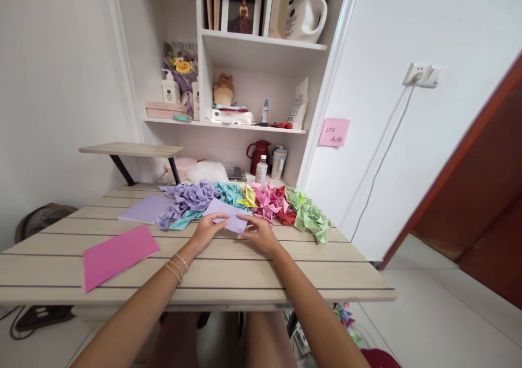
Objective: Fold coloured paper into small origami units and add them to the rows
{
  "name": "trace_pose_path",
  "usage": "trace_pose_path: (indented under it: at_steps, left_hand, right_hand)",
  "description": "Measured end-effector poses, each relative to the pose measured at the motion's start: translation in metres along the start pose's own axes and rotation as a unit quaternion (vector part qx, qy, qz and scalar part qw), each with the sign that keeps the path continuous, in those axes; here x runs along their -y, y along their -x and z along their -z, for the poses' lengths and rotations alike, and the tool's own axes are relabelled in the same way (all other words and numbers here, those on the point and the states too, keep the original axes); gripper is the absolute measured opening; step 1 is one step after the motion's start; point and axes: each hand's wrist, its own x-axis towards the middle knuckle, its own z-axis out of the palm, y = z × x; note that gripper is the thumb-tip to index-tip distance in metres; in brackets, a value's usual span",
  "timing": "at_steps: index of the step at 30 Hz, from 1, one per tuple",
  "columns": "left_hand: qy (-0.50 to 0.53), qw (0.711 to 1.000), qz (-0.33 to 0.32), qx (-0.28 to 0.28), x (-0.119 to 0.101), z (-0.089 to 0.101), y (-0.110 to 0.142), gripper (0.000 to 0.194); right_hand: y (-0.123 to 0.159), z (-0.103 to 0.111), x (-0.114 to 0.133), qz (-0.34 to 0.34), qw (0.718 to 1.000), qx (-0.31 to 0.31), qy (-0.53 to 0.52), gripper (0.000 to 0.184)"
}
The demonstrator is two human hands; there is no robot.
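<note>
A sheet of light purple paper point(229, 216) is held just above the desk between both hands. My left hand point(209, 231) pinches its left side, thumb on top. At the right edge, my right hand point(259, 233) grips the same sheet between thumb and fingers. Right behind the sheet lies a long heap of folded paper pieces, with purple ones point(191, 197), teal ones point(229, 193), a few yellow ones point(248, 195), pink ones point(267, 200), red ones point(287, 216) and light green ones point(309, 216).
On the desk point(228, 275), a stack of purple paper point(147, 209) and a magenta stack point(120, 253) lie left. A small raised shelf point(132, 149) stands behind them. A bottle point(261, 169), a red jug point(258, 156) and a tumbler point(279, 162) stand at the back.
</note>
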Motion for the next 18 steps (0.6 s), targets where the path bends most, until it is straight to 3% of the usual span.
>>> trace_pose_path:
  at_steps: [3, 8, 12, 18]
  left_hand:
    - [-0.008, 1.0, -0.001, 0.017, -0.0012, -0.0007, 0.0015, 0.029]
    - [-0.015, 0.999, -0.008, 0.035, -0.0001, -0.0012, 0.0031, 0.035]
    - [-0.026, 0.999, -0.025, 0.032, 0.0036, -0.0015, 0.002, 0.03]
    - [-0.02, 0.998, -0.029, 0.044, 0.0066, -0.0064, 0.0039, 0.027]
  right_hand:
    - [-0.0005, 0.0029, 0.0026, -0.001, 1.0, -0.026, 0.014, 0.041]
    - [-0.0015, 0.0025, 0.0044, -0.029, 0.998, -0.048, -0.04, 0.039]
    - [-0.0007, 0.0005, 0.0029, -0.059, 0.994, -0.056, -0.069, 0.019]
    - [-0.0014, -0.0005, -0.0035, -0.083, 0.987, -0.106, -0.092, 0.031]
